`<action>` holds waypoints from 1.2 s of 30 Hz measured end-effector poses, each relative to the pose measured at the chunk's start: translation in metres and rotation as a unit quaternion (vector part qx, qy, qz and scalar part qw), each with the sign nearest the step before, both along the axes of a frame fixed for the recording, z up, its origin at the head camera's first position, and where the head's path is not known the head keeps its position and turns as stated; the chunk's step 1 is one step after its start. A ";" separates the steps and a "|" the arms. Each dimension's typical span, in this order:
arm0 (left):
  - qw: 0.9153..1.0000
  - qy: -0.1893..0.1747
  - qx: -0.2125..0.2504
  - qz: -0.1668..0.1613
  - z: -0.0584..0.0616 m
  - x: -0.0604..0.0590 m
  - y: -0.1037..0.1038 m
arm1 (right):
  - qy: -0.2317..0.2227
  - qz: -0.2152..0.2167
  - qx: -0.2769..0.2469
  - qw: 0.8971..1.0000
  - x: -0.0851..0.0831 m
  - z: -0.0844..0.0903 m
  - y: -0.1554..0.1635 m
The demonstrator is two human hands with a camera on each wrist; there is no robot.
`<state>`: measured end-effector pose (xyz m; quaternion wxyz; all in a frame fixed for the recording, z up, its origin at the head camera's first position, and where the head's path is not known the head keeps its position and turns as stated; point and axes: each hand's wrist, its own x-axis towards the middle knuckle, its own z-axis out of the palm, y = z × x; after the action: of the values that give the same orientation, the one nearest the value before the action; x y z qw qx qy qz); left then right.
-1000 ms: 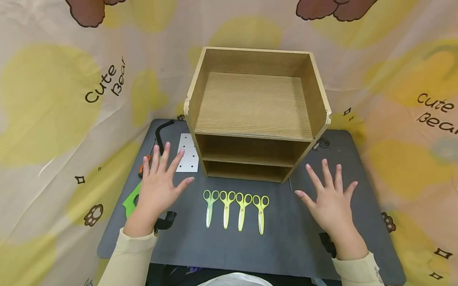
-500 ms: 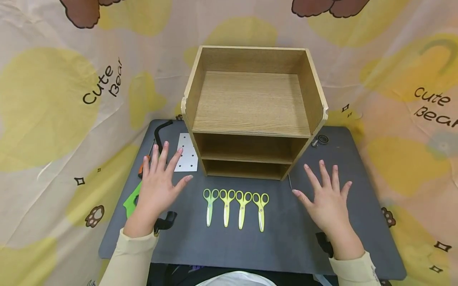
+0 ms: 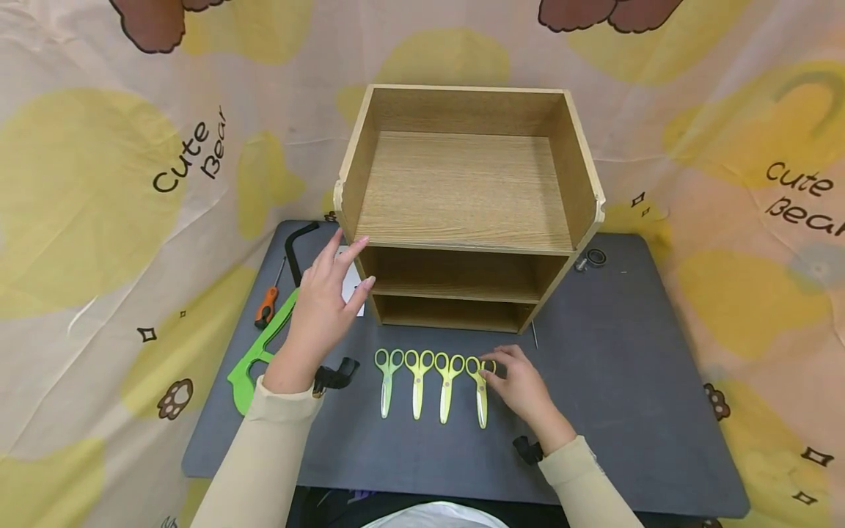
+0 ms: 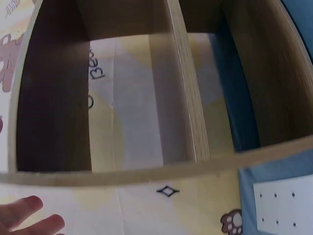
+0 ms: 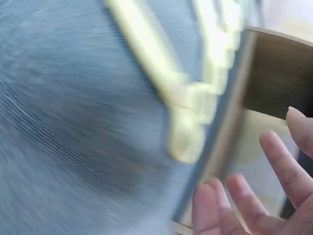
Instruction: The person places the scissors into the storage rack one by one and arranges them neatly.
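Several yellow-green scissors lie in a row, handles away from me; the rightmost pair of scissors (image 3: 481, 402) has my right hand (image 3: 521, 385) at its handles. Thumb and fingertips overlap the handle loops in the head view. In the blurred right wrist view, the right hand (image 5: 254, 205) has its fingers spread beside the scissors (image 5: 151, 54). My left hand (image 3: 318, 308) is raised with fingers extended by the left side of a wooden shelf unit (image 3: 462, 191). At the left wrist view's lower left, fingertips of the left hand (image 4: 32, 215) show below the shelf unit's edge (image 4: 122, 176).
On the grey table (image 3: 627, 411), a green-handled saw (image 3: 247, 367), an orange screwdriver (image 3: 266, 304) and a white perforated plate (image 3: 352, 282) lie left of the shelf. A black ring (image 3: 596, 257) lies behind it on the right. Patterned cloth (image 3: 99, 220) surrounds the table.
My right hand has moved left from the table's right side to the rightmost scissors, its fingers drawing together. My left hand has moved right and forward to the shelf's left side.
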<state>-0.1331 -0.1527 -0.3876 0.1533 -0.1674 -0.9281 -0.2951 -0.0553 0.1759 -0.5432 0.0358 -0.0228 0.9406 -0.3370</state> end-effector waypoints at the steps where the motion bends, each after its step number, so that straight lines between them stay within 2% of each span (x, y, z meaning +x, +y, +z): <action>1: 1.000 -0.002 0.004 -0.003 0.000 -0.004 0.003 | -0.008 -0.005 0.002 1.000 -0.003 -0.009 -0.002; 3: 1.000 0.002 0.015 -0.006 0.000 -0.011 0.009 | -0.017 -0.010 0.006 1.000 -0.007 -0.024 -0.005; 6: 0.999 0.030 0.031 -0.008 -0.002 -0.020 0.015 | -0.024 -0.011 0.013 1.000 -0.011 -0.038 -0.007; 10: 0.997 0.065 0.041 -0.006 -0.005 -0.029 0.018 | -0.024 -0.010 0.025 0.999 -0.012 -0.047 -0.008; 13: 0.997 0.069 0.038 -0.002 -0.006 -0.033 0.019 | -0.027 -0.006 0.026 0.999 -0.013 -0.049 -0.009; 20: 0.998 0.059 0.022 0.009 -0.005 -0.039 0.017 | -0.074 -0.014 -0.022 0.997 -0.017 -0.048 -0.005; 23: 0.998 0.065 0.001 0.018 -0.004 -0.041 0.015 | -0.093 -0.024 -0.039 0.995 -0.017 -0.043 -0.002; 29: 0.996 0.074 -0.029 0.027 0.000 -0.040 0.012 | -0.121 -0.041 -0.040 0.991 -0.013 -0.033 0.003; 36: 0.993 0.103 -0.014 0.051 0.001 -0.037 0.009 | -0.094 -0.041 -0.011 0.995 -0.005 -0.026 0.008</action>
<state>-0.1702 -0.1434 -0.3866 0.2603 -0.1511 -0.9188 -0.2552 -0.0607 0.1836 -0.5693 0.1101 0.0469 0.9296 -0.3487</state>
